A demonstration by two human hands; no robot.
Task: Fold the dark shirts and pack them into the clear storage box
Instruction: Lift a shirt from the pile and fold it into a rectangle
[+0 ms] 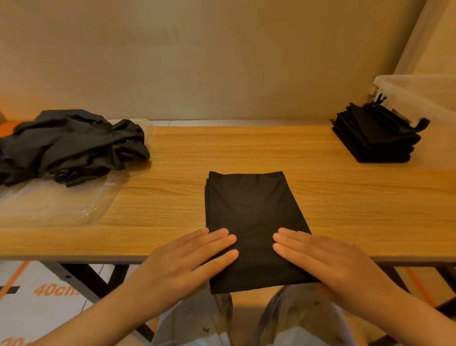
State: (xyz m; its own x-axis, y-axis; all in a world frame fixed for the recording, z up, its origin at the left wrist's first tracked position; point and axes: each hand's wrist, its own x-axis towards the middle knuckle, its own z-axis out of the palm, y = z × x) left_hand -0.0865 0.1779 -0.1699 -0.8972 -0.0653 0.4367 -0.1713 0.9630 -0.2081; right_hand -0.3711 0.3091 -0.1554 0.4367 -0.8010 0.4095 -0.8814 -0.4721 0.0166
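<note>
Dark shirts are seen as a folded stack (374, 138) beside the clear storage box (432, 92), contents indiscernible, and a crumpled heap (65, 143) on a clear tray (55, 208). A smooth rectangular folded shirt (251, 210) is laid over the table (355, 199) edge, its near end pressed by the flat, straight-fingered left hand (187, 262) and right hand (331, 263).

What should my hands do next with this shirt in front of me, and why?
Probably fold the near end away from you, halving it. Left hand and right hand lie flat on the dark shirt, a long strip overhanging the table edge, which looks longer than the folded stack beside the clear box.
</note>
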